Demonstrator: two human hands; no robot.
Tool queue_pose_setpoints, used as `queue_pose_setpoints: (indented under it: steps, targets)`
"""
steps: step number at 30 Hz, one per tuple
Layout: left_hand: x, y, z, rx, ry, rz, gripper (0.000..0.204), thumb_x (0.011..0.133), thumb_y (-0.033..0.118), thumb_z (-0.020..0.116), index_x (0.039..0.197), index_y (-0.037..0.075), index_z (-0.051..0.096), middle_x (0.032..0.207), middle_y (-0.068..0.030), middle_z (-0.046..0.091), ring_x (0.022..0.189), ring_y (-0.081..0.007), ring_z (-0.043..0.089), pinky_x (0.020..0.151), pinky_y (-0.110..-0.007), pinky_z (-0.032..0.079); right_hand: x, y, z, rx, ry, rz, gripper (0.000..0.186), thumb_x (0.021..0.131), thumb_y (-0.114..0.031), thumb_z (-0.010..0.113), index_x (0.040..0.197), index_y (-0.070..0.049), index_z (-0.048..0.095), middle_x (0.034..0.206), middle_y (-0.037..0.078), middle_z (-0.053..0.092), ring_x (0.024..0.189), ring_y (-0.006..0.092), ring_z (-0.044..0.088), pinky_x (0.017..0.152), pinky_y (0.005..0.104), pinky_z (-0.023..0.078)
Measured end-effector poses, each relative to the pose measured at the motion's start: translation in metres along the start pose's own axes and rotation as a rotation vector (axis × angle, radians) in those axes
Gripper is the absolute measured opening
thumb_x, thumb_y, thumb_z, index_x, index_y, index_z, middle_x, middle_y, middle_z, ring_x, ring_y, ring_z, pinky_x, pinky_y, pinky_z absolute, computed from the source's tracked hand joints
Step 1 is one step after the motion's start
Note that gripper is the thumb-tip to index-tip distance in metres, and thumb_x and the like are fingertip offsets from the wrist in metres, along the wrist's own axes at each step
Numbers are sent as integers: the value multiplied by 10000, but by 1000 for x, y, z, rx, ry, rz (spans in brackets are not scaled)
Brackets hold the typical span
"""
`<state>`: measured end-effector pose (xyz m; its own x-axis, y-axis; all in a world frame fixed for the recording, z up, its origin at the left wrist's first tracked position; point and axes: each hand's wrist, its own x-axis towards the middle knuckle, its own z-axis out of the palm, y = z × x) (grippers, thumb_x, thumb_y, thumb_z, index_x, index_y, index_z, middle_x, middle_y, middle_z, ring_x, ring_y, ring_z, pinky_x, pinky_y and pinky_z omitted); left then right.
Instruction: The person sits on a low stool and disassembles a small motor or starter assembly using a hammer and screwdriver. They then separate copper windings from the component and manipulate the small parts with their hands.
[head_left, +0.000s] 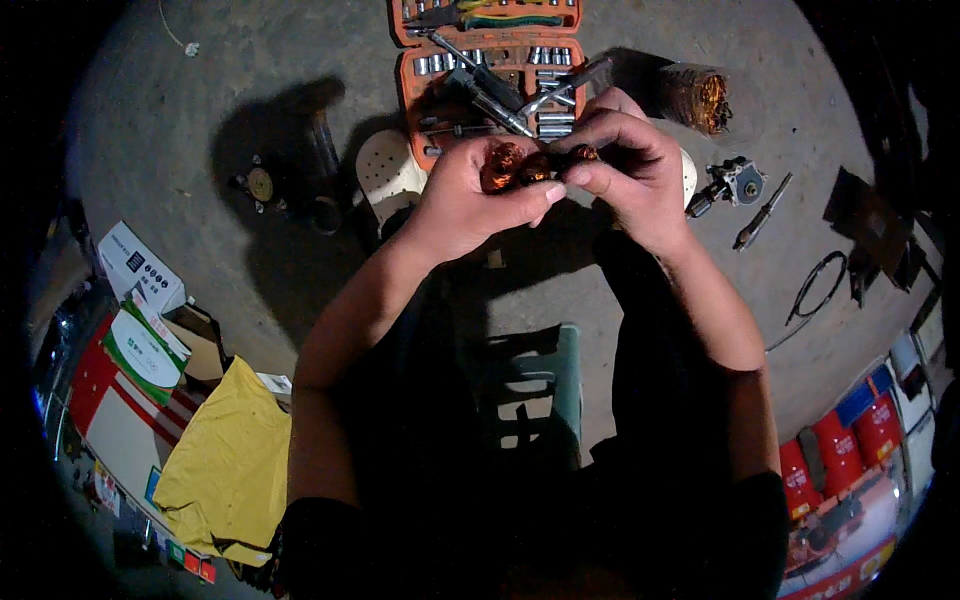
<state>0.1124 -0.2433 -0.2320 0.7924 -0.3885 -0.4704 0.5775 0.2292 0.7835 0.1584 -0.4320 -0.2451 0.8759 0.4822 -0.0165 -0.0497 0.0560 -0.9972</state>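
Above my knees, both hands are together around a dark piece with coppery wire windings [503,165]. My left hand [463,195] wraps it from the left, its thumb along the near side. From the right, my right hand [635,165] pinches a dark end of the piece between thumb and curled fingers. My fingers hide much of its shape. Just beyond my hands lies an orange tool case [408,90], opened out, with sockets [435,63] and several loose tools. A ratchet-like tool [495,105] rests across it.
On the concrete floor at right are a ridged cylinder with copper windings [700,100], a metal housing [742,185], a slim shaft-like part [762,212] and a black cable [820,285]. A round part [260,185] lies left. Yellow cloth [230,460] and a green stool [570,390] are nearer.
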Motion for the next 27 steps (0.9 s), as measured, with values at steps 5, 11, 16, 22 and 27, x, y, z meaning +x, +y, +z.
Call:
queue_pose_setpoints:
  steps: [5, 11, 16, 22, 27]
  targets:
    - [1, 5, 8, -62, -28, -8, 183, 826, 64, 656, 988, -1, 601, 793, -19, 610, 671, -74, 570, 628, -226, 480, -3, 4, 0, -1, 31, -40, 195, 749, -158, 762, 825, -32, 633, 748, -4, 506, 685, 76, 459, 608, 213, 361]
    - [5, -6, 4, 215, 31, 239, 223, 810, 51, 680, 1014, -15, 618, 906, -74, 669, 803, -130, 647, 723, -244, 514, -5, -6, 9, 808, 100, 747, 257, 861, -332, 658, 807, -87, 599, 665, -34, 503, 598, 57, 438, 551, 194, 352]
    - [5, -16, -1, 350, 139, 285, 210, 758, 101, 746, 912, -4, 648, 834, -70, 679, 785, -118, 650, 700, -245, 513, -5, -7, 12, 717, 121, 728, 241, 853, -290, 671, 792, -61, 627, 649, -26, 523, 607, 69, 470, 564, 207, 383]
    - [6, -6, 7, 523, 290, 175, 283, 674, 200, 826, 766, 6, 643, 699, -32, 656, 660, -82, 610, 612, -238, 477, -11, -2, 24, 427, 237, 499, 162, 844, -175, 684, 848, -13, 695, 685, -10, 571, 663, 62, 505, 631, 205, 414]
    - [4, -2, 10, 563, 365, 171, 283, 669, 102, 813, 889, -1, 668, 803, -27, 672, 747, -58, 592, 707, -233, 491, -14, 6, 21, 109, 157, 298, 152, 854, -136, 669, 872, 12, 700, 750, 0, 624, 686, 59, 523, 665, 202, 428]
